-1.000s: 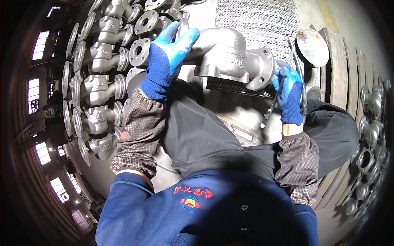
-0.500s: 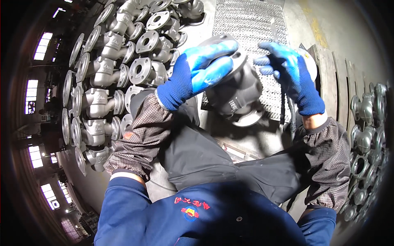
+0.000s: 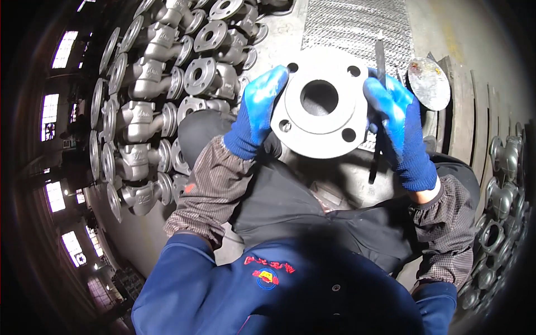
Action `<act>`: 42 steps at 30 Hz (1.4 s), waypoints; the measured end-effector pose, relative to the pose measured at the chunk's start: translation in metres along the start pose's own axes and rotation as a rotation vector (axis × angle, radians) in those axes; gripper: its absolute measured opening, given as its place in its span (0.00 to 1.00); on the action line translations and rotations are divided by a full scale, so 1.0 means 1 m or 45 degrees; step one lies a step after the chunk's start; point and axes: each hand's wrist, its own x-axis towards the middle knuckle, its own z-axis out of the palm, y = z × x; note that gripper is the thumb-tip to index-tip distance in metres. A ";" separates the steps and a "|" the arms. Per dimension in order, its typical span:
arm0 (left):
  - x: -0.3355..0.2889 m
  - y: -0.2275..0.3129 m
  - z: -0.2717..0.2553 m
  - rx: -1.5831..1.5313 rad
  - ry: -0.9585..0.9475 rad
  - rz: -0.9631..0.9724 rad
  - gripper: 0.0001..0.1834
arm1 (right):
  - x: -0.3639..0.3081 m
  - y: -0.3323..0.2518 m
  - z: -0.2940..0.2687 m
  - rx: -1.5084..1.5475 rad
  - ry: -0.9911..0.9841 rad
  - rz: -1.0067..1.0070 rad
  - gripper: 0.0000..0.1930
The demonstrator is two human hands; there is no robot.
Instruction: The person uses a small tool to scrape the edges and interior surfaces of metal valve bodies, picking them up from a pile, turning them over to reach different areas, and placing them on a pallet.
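Note:
A grey cast-metal flanged valve body (image 3: 335,138) is raised above my lap, its round flange turned toward me, with a large central bore and several bolt holes. My left hand (image 3: 259,109), in a blue coated glove, grips the flange's left edge. On the opposite edge my right hand (image 3: 393,117), gloved the same way, is closed around the rim. A long thin dark bar (image 3: 380,61) runs past the right hand's fingers, its lower end sticking out below; whether the fingers also grip it I cannot tell. The flange hides most of the body behind it.
Rows of similar flanged valve bodies (image 3: 140,120) stand close on my left. Ahead lies a ridged metal plate (image 3: 357,25). A round pale disc (image 3: 429,84) sits beyond my right hand, beside wooden boards (image 3: 462,111). More castings (image 3: 499,195) are at the far right.
The valve body has been lifted and turned so its flange faces me. My right hand, earlier apart from it with fingers spread, now holds its right edge. The dark bar now shows beside that hand.

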 end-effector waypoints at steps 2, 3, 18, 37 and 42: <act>-0.006 -0.007 -0.004 0.078 0.094 0.147 0.14 | 0.002 0.007 -0.001 -0.214 -0.129 -0.202 0.17; -0.006 -0.005 -0.006 0.122 0.132 0.219 0.15 | 0.001 0.007 0.000 -0.255 -0.134 -0.231 0.16; 0.056 0.052 0.020 -1.103 0.117 -0.956 0.21 | 0.022 -0.002 -0.047 -0.268 0.360 -0.344 0.16; -0.032 -0.070 0.078 -1.147 0.046 -1.746 0.26 | 0.020 0.062 -0.082 -0.362 0.702 -0.303 0.15; -0.029 -0.053 0.101 -1.740 0.133 -1.563 0.31 | 0.025 0.062 -0.092 -0.304 0.746 -0.311 0.15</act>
